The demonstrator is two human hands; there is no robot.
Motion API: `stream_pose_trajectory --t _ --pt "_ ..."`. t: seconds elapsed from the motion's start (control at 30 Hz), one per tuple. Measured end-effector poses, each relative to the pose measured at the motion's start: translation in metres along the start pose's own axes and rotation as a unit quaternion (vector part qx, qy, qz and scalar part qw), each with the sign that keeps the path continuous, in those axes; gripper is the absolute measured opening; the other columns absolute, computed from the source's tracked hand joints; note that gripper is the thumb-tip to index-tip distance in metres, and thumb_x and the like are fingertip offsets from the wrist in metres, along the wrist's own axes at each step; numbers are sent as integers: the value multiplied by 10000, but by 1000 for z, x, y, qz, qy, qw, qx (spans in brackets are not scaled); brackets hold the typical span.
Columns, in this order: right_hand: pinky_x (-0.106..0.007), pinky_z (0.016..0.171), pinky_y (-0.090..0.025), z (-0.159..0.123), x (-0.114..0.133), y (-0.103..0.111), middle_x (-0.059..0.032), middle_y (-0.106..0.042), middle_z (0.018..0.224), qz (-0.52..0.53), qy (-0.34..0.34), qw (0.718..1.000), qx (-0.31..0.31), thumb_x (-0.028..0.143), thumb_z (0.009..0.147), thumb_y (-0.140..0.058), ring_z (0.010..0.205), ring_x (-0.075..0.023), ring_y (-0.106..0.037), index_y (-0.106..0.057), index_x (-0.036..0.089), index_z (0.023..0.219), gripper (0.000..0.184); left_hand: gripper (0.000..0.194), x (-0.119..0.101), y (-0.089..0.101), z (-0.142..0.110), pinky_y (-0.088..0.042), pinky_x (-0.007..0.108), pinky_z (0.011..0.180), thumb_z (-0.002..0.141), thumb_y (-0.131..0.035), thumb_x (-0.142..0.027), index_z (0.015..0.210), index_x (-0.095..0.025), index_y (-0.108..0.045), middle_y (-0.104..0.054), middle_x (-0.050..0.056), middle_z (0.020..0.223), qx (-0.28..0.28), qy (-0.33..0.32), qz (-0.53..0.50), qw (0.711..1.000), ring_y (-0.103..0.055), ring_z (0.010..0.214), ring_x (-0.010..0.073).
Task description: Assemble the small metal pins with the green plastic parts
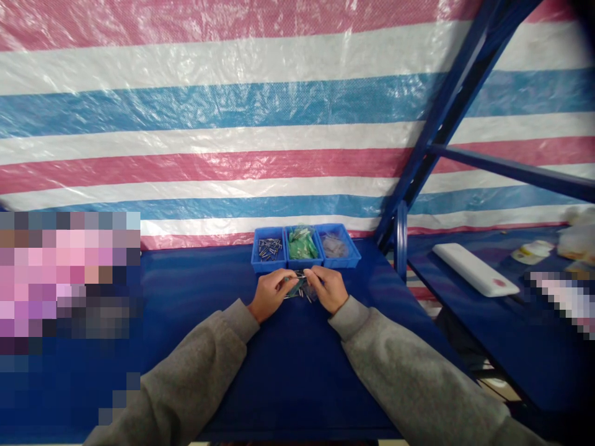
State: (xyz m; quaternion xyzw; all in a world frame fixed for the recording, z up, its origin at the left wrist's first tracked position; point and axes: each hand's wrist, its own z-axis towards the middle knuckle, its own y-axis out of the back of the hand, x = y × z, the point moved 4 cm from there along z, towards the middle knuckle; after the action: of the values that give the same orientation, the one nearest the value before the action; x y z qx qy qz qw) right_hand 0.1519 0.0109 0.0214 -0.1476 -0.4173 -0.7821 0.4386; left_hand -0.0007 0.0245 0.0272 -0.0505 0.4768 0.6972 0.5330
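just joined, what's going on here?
A person is working with both bare hands at a blue table. The left hand and right hand hold a small cluster of metal pins between them, just in front of three blue plastic bins. The left bin holds loose metal pins, the middle bin green packets, the right bin clearish packets.

Bright light glares off the tarpaulin point(232, 124); edges bow.

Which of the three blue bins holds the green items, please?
The middle bin, with green packets; the left bin holds metal pins, the right greyish items.
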Motion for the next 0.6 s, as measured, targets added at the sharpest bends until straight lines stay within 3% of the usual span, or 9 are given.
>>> stream_pose_trajectory --t 0.17,0.37,0.5,0.6 --pt "-228 547 -377 -1 0 0 4 -484 519 13 1 1000 4 382 916 -349 500 -104 -471 -483 183 537 449 213 -3 0 0 -386 211 587 872 -468 -296 860 -140 -612 -598 37 747 16 -32 -4 999 -485 589 95" --pt "-253 613 -451 -3 1 -1 -49 -644 773 76 2 997 7 373 865 -471 618 -137 -574 -621 179 876 246 340 -1 -1 -1 -353 208 563 895 -415 -294 620 -138 -542 -503 -7 576 29 -28 15 999 -451 541 84" --pt "-248 602 -426 -3 2 -1 -37 -601 680 68 18 997 10 349 879 -451 610 -136 -553 -614 173 779 260 409 0 -2 -1 -337 195 526 907 -392 -286 542 -136 -500 -459 -32 491 39 -15 13 999 -428 474 64" --pt "-237 586 -392 -3 2 -2 -16 -546 603 49 22 998 24 353 901 -404 576 -122 -518 -569 174 672 335 371 1 0 0 -363 190 542 899 -414 -295 595 -133 -549 -509 -24 517 27 2 -7 1000 -460 487 67"
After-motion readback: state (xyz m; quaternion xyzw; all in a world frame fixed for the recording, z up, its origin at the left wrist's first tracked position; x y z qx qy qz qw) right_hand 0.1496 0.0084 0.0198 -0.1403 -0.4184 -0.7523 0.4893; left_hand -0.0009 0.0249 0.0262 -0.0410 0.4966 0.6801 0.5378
